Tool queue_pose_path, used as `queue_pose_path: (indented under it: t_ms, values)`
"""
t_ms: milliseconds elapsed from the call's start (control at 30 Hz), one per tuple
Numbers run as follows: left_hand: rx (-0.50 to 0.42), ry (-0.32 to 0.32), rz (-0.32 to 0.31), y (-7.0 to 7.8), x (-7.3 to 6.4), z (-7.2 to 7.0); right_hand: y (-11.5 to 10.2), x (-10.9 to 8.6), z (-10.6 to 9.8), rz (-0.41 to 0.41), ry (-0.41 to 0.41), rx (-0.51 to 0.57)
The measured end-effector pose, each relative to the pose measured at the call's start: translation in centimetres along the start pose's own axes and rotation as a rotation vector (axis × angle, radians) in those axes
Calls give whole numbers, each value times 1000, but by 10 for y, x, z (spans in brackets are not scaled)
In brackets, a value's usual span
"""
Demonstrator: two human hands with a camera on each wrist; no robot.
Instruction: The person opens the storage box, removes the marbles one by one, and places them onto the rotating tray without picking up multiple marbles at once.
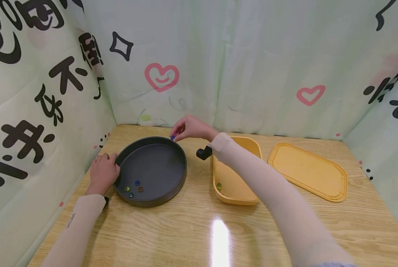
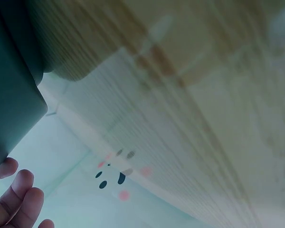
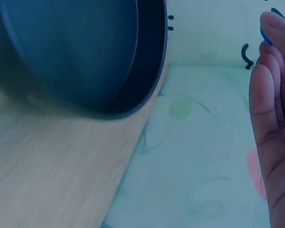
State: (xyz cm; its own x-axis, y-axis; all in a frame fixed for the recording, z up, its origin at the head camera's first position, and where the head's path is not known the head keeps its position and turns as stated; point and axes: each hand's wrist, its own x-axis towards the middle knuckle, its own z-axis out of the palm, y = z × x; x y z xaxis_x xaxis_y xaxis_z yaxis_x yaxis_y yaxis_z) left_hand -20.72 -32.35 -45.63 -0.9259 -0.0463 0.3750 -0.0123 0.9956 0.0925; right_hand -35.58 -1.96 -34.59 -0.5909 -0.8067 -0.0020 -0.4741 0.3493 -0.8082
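Note:
A round dark grey pan stands on the wooden table. On its left rim my left hand keeps a grip; the left wrist view shows those fingers beside the pan's side. Several glass marbles lie grouped in the near left part of the pan. Over the pan's far right rim, my right hand pinches a blue marble between thumb and fingertips. The right wrist view shows only a sliver of this blue marble.
Right of the pan is a yellow rectangular box, with green marbles at its near left corner. My right forearm crosses over it. A yellow lid lies further right. Printed curtains border the table.

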Motion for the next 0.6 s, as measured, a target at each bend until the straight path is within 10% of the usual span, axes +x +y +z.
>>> queue_pose_path:
  t_ms: [600]
  values:
    - [-4, 14, 3, 1, 0, -1, 7, 44, 49, 27, -22, 22]
